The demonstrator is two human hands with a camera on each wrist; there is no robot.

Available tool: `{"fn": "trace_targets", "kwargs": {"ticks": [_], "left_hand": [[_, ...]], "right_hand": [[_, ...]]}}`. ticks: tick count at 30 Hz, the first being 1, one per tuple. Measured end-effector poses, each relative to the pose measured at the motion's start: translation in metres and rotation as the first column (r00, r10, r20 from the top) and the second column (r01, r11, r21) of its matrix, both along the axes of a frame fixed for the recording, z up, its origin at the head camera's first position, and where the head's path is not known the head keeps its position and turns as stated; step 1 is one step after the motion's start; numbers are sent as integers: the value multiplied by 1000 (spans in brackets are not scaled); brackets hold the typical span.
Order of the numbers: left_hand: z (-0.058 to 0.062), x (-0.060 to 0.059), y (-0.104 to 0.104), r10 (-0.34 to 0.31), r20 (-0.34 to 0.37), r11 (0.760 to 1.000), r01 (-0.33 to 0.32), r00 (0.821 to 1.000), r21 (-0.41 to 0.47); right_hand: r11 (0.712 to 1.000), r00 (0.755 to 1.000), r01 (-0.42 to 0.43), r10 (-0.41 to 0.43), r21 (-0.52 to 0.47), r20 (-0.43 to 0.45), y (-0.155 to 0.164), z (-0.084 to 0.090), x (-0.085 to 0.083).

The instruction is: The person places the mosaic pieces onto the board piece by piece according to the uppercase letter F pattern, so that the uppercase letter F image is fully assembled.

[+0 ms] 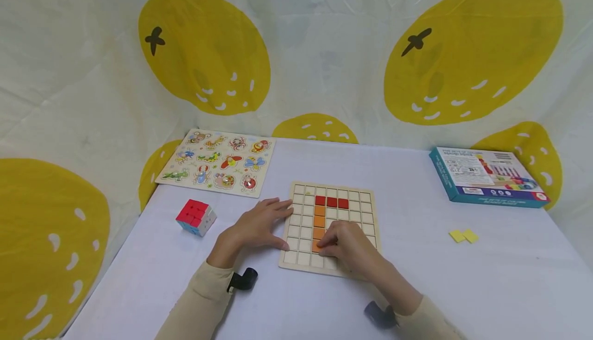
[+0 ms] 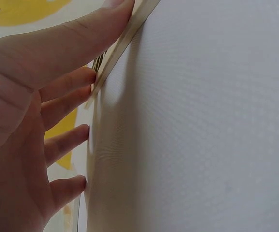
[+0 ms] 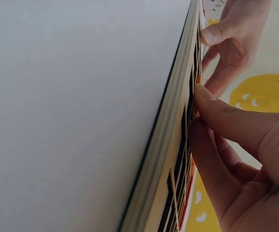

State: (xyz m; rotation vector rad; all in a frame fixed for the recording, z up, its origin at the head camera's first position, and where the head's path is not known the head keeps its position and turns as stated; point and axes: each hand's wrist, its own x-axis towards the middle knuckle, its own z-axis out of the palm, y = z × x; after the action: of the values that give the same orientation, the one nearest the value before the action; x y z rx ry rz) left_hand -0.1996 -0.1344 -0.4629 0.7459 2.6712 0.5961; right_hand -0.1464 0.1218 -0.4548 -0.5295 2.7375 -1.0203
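A wooden grid board (image 1: 295,231) lies on the white table in the head view. Three red square tiles (image 1: 331,202) form a short row near its top, and orange tiles (image 1: 319,221) run down in a column beneath the leftmost red one. At the lower end of that column my right hand (image 1: 352,247) pinches an orange tile (image 1: 316,246) between thumb and index finger, right at the board's surface. My left hand (image 1: 259,227) rests along the board's left side with fingers spread. In the left wrist view, its thumb (image 2: 88,36) lies against the board's edge (image 2: 124,41).
Left of the board stands a red-topped puzzle cube (image 1: 196,217). Behind it lies an insect picture puzzle (image 1: 215,162). On the right are two yellow tiles (image 1: 457,235) and a teal-edged toy box (image 1: 491,178). A patterned curtain (image 1: 324,62) hangs behind the table.
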Motion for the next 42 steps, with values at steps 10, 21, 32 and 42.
{"fn": "trace_targets", "kwargs": {"ticks": [10, 21, 32, 42], "left_hand": [[-1, 1, 0, 4, 2, 1000, -4, 1000, -6], [0, 1, 0, 5, 4, 1000, -4, 1000, -11], [1, 0, 2, -1, 3, 1000, 1, 1000, -16], [0, -1, 1, -4, 5, 1000, 4, 1000, -30]], "right_hand": [[1000, 1000, 8, -8, -11, 9, 0, -1, 0], [1000, 1000, 1, -1, -1, 8, 2, -2, 2], [997, 999, 31, -29, -73, 31, 43, 7, 10], [976, 982, 178, -168, 128, -84, 118, 16, 15]]}}
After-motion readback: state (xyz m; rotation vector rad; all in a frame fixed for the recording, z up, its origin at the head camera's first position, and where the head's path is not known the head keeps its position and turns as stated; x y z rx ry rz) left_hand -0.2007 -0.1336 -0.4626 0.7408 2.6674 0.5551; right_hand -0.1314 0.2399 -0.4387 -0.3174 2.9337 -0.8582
